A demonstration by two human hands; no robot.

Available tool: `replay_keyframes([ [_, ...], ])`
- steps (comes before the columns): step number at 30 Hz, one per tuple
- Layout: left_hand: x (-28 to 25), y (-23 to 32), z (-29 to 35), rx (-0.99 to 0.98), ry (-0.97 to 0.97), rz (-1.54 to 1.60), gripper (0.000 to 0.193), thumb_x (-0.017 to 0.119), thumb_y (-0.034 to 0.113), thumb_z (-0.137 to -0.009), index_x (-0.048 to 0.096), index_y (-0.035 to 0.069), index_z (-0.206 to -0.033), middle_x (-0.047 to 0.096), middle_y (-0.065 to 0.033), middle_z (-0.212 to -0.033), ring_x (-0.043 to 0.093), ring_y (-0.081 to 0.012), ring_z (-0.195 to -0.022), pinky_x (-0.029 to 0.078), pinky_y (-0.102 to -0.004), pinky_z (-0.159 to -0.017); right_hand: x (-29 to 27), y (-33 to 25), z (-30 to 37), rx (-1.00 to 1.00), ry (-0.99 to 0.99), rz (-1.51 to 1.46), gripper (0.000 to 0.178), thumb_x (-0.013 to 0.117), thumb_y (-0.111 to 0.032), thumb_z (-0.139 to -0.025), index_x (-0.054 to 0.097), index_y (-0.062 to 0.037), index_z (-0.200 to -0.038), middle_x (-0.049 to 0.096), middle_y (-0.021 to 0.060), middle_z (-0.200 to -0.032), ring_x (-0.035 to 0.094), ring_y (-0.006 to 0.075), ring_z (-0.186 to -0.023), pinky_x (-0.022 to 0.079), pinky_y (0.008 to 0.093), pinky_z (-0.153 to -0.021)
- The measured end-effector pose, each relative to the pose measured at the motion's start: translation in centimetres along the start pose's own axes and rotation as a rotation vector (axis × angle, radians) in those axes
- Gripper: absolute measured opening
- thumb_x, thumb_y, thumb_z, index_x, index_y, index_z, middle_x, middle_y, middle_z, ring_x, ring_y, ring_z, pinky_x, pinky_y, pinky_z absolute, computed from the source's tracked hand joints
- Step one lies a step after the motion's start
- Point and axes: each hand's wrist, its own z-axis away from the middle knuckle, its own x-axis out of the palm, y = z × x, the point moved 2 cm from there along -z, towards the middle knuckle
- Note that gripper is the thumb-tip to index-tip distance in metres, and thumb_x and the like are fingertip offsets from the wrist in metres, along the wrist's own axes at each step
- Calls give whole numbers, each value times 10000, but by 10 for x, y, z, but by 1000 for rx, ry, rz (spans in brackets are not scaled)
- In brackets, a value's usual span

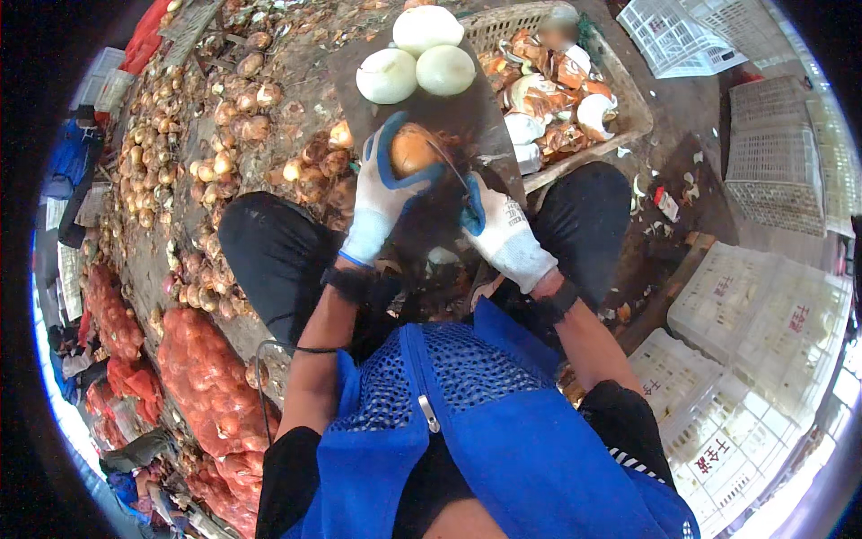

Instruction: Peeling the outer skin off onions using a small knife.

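My left hand (379,193), in a white glove with blue-coated fingers, is wrapped round the left side of a brown-skinned onion (413,152). My right hand (505,226), gloved the same way, grips a knife (451,162) whose thin blade lies along the onion's right side. The knife's handle is mostly hidden in the fingers. Both hands are over a dark board (487,112) between my knees. At the board's far end sit three peeled white onions, the nearest left one (386,77) touching the others. Some loose brown skin lies just beyond the blade.
Right of the board stands a crate (636,121) holding onion skins and white pieces. Unpeeled onions (148,171) cover the ground at left, beside red net sacks (211,377) of onions. White plastic crates (777,166) line the right side. A small red-and-white packet (666,205) lies on the ground.
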Motion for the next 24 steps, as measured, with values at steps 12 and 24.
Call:
replay_keyframes([
  [12, -2, -23, -23, -92, -58, 74, 697, 834, 147, -747, 510, 17, -1351, 605, -102, -1269, 586, -181, -1146, 465, -322, -1010, 2, -11, -31, 48, -8, 41, 528, 660, -192, -823, 463, 29, -1260, 656, 290, -979, 632, 451, -967, 517, 517, -817],
  [24, -3, -44, -46, -258, -223, 316, 553, 793, 125, -815, 555, 0, -1298, 633, -72, -1218, 609, -135, -1077, 512, -308, -953, -7, -13, -43, 10, 55, 1, 490, 643, -214, -854, 475, 35, -1242, 647, 309, -1016, 618, 463, -994, 505, 519, -833],
])
